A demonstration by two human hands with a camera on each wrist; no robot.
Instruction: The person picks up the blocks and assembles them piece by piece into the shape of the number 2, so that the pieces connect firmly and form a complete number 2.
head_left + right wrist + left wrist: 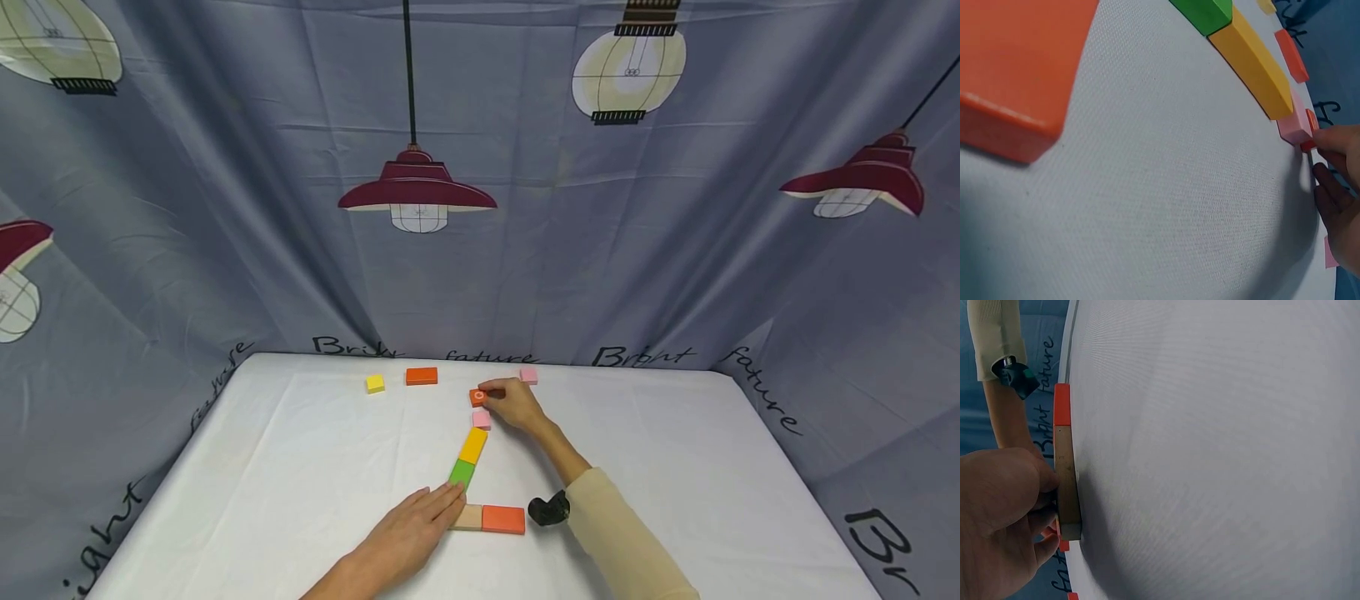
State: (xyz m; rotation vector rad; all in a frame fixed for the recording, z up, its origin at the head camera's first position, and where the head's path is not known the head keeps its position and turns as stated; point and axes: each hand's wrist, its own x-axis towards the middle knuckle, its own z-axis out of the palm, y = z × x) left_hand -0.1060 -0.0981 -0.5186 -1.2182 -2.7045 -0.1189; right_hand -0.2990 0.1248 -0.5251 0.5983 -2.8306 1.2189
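My right hand (515, 404) pinches a small orange-red block (476, 398) marked with a pale ring, at the far end of a slanting row. Just nearer lies a pink block (481, 419), then a yellow-orange block (472, 445) and a green block (462, 473). With fingers stretched forward, my left hand (416, 529) rests at the near end of the row and hides part of it. Its fingers touch a plain wooden block (1067, 481), whose right end meets a larger orange block (503, 520).
Toward the back of the white-covered table (660, 467) lie a yellow cube (375, 383), an orange block (422, 377) and another pink block (528, 376). A grey curtain (480, 283) with printed lamps hangs behind. A dark wrist camera (549, 508) sits by the right sleeve.
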